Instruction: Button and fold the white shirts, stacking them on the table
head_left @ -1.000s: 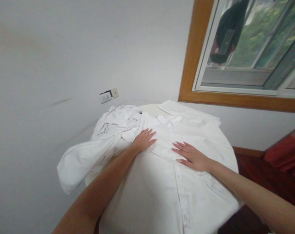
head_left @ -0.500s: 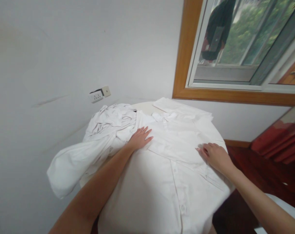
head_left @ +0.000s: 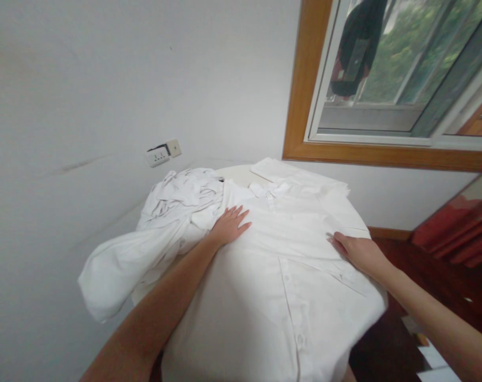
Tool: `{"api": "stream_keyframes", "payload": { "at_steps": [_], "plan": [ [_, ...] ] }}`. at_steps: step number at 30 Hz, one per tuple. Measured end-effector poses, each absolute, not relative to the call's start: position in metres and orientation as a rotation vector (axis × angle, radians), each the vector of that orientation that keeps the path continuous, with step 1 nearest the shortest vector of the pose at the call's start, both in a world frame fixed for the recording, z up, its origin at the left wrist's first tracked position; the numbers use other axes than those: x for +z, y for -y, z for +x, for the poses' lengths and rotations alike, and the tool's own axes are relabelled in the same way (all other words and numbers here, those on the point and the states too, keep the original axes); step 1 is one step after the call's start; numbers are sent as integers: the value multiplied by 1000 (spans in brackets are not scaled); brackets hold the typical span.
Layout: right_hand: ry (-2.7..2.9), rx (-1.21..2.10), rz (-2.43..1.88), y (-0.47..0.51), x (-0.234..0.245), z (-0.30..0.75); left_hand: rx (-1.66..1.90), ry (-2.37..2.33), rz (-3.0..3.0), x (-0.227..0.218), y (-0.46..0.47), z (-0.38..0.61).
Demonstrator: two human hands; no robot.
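On the round surface (head_left: 237, 172), right of crumpled white cloth (head_left: 177, 193), the left hand (head_left: 229, 225) lies spread on a white button-up shirt (head_left: 241, 297) while the right hand (head_left: 360, 252) pinches its right side, apparently straightening it, which calls for even tension next.

The shirt (head_left: 241, 297) is matt cloth, smooth on its lower front, finely creased higher up; its button (head_left: 301, 339) looks like plastic. Left of the shirt, the heap (head_left: 181, 199) is matt, heavily wrinkled cloth. Beyond the shirt, the tabletop (head_left: 236, 172) looks smooth, the wall (head_left: 85, 79) matt and scuffed, the socket (head_left: 158, 156) smooth plastic, the window frame (head_left: 300, 106) varnished wood. Right of the shirt, the floor (head_left: 431, 294) looks like polished wood, the curtain (head_left: 459, 228) folded cloth.
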State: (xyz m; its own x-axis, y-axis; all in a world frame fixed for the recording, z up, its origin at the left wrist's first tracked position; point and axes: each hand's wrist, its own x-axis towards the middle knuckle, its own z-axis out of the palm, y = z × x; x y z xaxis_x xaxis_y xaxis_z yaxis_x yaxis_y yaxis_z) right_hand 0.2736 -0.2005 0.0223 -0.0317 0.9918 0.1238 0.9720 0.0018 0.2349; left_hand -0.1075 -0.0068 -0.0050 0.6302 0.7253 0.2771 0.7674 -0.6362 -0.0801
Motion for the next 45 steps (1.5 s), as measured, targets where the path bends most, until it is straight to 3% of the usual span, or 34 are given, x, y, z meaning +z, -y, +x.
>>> {"api": "stream_keyframes", "payload": {
  "at_steps": [6,10,17,25,45],
  "plan": [
    [-2461,651,1968,171,60,246,-275,1252,-2681,-7,5,-106],
    [-2798,218,1886,122,73,163,-289,1262,-2674,-6,5,-106],
    [-2675,-102,2016,85,23,64,-361,1203,-2679,-8,3,-109],
    [-2617,-221,1975,108,23,84,-388,1220,-2660,-9,4,-109],
    [-2483,-54,2158,196,15,179,-310,1212,-2681,-4,7,-107]
  ]
}}
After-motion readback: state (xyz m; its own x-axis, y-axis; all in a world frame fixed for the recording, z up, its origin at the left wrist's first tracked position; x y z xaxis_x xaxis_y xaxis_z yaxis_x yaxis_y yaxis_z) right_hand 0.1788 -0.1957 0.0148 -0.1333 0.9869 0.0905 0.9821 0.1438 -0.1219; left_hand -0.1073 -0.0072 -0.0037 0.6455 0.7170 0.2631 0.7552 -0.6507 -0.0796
